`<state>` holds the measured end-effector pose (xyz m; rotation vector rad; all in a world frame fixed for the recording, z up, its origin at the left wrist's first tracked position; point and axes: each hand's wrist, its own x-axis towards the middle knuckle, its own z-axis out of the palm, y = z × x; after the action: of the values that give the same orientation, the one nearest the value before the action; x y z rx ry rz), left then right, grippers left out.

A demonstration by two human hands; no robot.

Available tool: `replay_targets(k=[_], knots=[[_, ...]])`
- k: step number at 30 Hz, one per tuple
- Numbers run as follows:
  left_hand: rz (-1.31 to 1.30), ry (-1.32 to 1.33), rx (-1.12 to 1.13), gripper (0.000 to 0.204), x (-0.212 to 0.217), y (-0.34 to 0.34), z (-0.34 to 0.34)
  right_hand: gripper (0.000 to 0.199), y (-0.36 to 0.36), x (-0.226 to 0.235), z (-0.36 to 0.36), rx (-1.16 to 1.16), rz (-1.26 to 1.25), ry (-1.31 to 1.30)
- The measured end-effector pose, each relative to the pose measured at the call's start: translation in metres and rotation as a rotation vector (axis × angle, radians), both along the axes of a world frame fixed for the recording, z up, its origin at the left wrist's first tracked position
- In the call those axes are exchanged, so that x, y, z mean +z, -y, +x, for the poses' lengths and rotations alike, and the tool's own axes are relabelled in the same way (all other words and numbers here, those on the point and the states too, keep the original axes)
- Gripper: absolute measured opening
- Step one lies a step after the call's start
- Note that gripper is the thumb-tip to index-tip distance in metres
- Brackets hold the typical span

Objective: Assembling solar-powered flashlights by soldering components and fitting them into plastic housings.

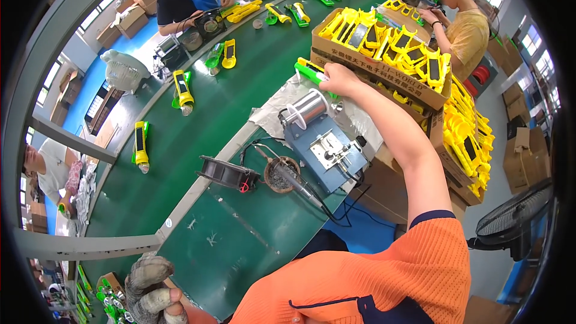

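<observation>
Right hand (340,79), upper centre of the frame: fingers closed on the right end of a green part (309,71), which is held just beside a carton (339,54) filled with yellow parts (360,37). Left hand (149,293), lower left, in a grey glove: fingers curled; whether anything is gripped cannot be told. At centre, on the green surface (234,246): one blue device (305,144) topped by a silver wire spool (309,110); one black reel (227,173); one soldering iron (298,185).
</observation>
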<state>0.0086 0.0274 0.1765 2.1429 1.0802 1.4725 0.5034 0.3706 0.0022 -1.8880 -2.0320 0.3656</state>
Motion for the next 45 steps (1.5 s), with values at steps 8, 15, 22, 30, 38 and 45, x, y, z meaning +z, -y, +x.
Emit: replay_targets(k=[8,15,22,30,38,45], knots=[[0.011,-0.124,-0.006,0.032,0.011,0.007,0.006,0.037,0.031,0.099,0.002,0.119,0.149,-0.052],[0.020,0.003,0.032,0.030,0.002,0.027,0.014,0.031,0.147,0.221,-0.103,0.365,0.248,0.029],[-0.018,0.058,0.175,0.015,-0.040,0.061,-0.019,0.031,0.264,0.162,-0.234,0.992,0.613,0.080],[-0.321,-0.005,0.556,0.036,-0.161,0.091,-0.051,0.015,0.316,0.012,-0.306,1.157,0.690,0.227],[-0.434,-0.181,0.494,0.089,-0.217,0.091,-0.053,0.024,0.316,0.012,-0.310,1.154,0.368,0.000],[-0.531,0.058,0.508,0.105,-0.216,0.086,-0.047,0.018,0.281,0.014,-0.312,1.126,0.115,-0.249]])
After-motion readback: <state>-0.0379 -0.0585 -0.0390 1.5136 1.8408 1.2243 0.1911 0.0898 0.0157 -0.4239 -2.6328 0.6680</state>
